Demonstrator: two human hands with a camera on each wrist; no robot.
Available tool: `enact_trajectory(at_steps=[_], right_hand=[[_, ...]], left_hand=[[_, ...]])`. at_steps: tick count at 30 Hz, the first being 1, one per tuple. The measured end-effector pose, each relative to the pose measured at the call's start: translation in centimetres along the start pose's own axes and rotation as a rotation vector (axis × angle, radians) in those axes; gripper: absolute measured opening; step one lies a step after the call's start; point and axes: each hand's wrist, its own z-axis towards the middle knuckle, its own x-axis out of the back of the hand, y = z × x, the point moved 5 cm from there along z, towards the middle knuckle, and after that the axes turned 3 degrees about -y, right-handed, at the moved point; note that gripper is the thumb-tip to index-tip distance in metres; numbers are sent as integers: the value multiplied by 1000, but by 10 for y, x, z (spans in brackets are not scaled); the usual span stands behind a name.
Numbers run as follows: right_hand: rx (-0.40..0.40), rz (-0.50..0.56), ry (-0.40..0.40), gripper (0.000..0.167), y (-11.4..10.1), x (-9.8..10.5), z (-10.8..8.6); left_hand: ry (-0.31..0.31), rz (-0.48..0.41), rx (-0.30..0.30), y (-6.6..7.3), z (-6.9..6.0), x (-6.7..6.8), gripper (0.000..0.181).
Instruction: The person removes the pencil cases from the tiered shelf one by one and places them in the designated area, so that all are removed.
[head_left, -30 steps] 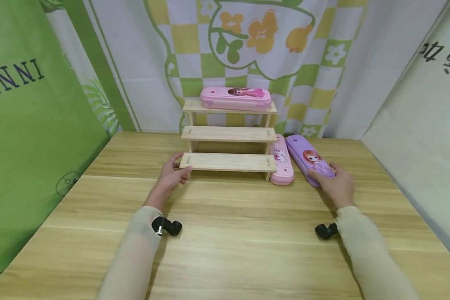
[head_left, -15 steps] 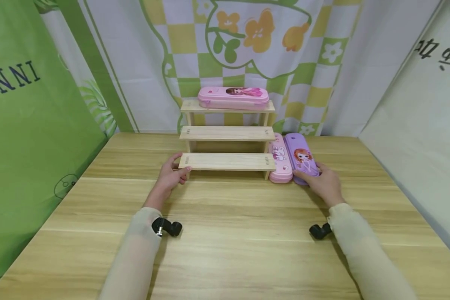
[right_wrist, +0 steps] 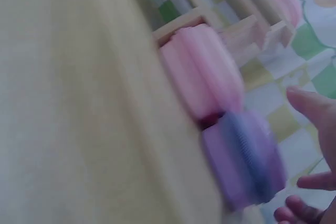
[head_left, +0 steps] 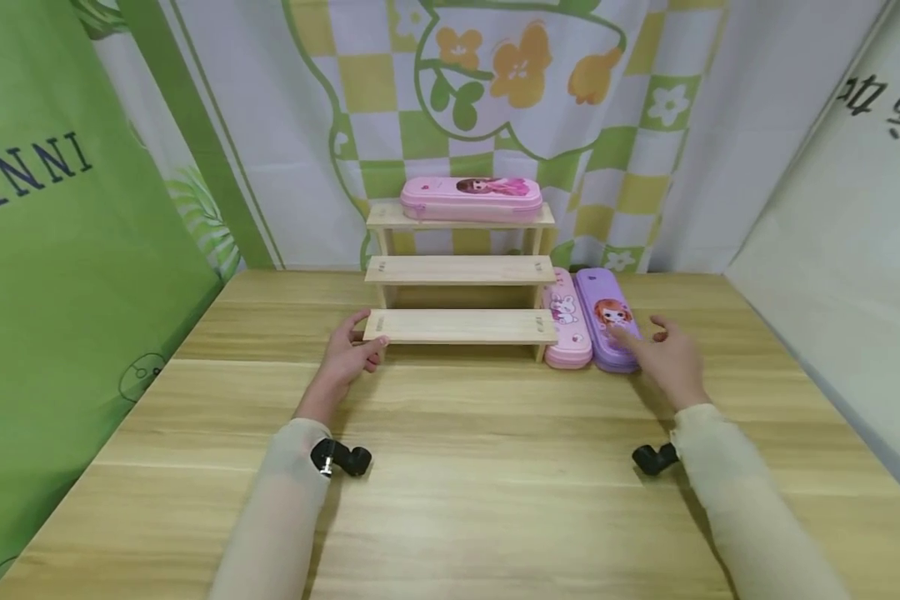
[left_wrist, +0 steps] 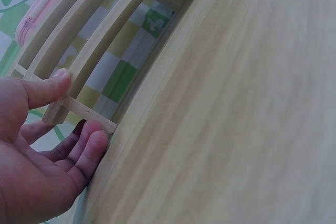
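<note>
A three-step wooden rack stands at the table's back. My left hand grips the left end of its lowest step; in the left wrist view the hand has its thumb on the board's edge and curled fingers beside the leg. Right of the rack, a pink case with a rabbit print and a purple case lie side by side. By the purple case's near right side is my right hand, fingers spread; in the right wrist view this hand is apart from the purple case.
Another pink case lies across the top step. The wooden table extends in front of the rack. Behind hangs a checked, flowered cloth, with a green cloth on the left and a white one on the right.
The purple case has turned and shifted left against the pink one. My right hand moved left with it, then let go and drew back right. My left hand keeps its grip.
</note>
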Motion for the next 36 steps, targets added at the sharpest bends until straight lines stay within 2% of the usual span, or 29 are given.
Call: enact_trajectory(at_steps=[3,6,11,18,23,29,36], right_hand=[[7,57,58,98,-12,6,6],[79,119,83,90,-36,8,16],[215,189,42,88,-81,2,36],[338,222,-8,90,-132,-13,61],[352,221,-30,94,-163,-27,76],[334,213,-64,103,-189,-39,84],[370,322,-97,101,-205,-49,92]], left_hand=[[-4,-7,-7,-1,1,-1,71],[-4,-10,-11,-2,1,-1,72],[1,-26,-10,-4,2,-4,70],[6,-35,-7,-7,4,-7,71],[24,-28,-14,-6,3,-2,71],[18,-27,-9,-7,3,-1,71],[30,-32,-15,-3,2,-1,70]])
